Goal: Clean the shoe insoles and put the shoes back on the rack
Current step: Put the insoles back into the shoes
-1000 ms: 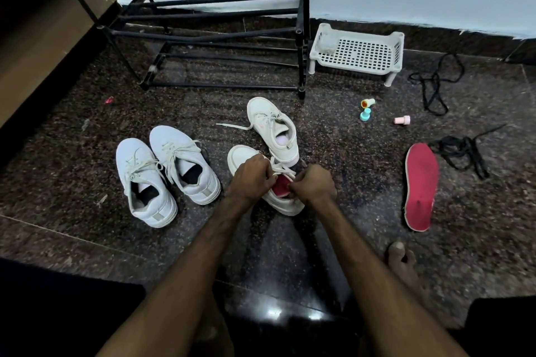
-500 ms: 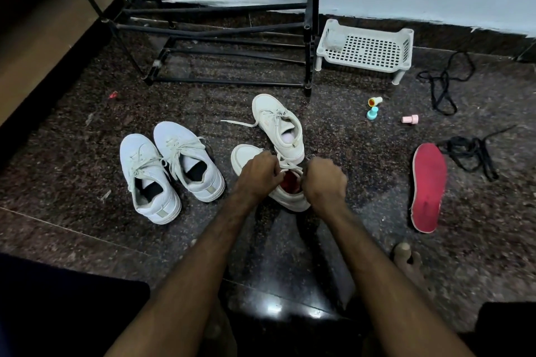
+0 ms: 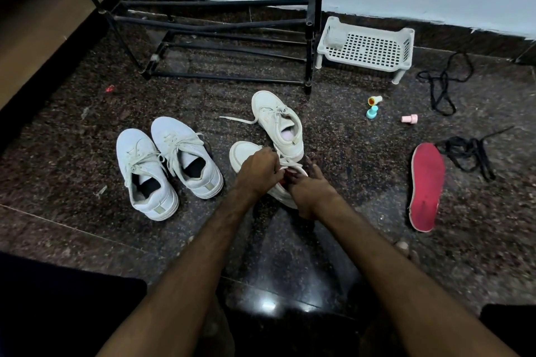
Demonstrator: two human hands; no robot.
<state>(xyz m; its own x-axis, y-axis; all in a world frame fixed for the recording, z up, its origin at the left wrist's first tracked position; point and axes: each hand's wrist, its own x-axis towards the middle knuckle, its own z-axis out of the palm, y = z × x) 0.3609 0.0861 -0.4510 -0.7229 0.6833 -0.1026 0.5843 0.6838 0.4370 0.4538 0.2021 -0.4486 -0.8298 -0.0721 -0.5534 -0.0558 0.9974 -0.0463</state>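
A cream shoe (image 3: 241,153) lies on the dark floor in front of me, with a red insole (image 3: 289,175) showing in its opening. My left hand (image 3: 257,171) grips the shoe at its tongue and laces. The fingers of my right hand (image 3: 309,186) lie stretched out over the heel side, pressing at the insole. Its partner shoe (image 3: 278,122) lies just behind, touching it. A second red insole (image 3: 426,186) lies loose on the floor to the right. The black metal shoe rack (image 3: 220,3) stands bare against the wall.
A pair of white sneakers (image 3: 166,166) stands to the left. Beside the rack is a white plastic basket stand (image 3: 365,46). Three small coloured caps (image 3: 372,112) and black laces (image 3: 470,153) lie at right. My toes (image 3: 404,249) show near the loose insole.
My right hand has uncurled, and its fingers now stretch over the shoe's opening. My left hand keeps its hold. The view has shifted slightly.
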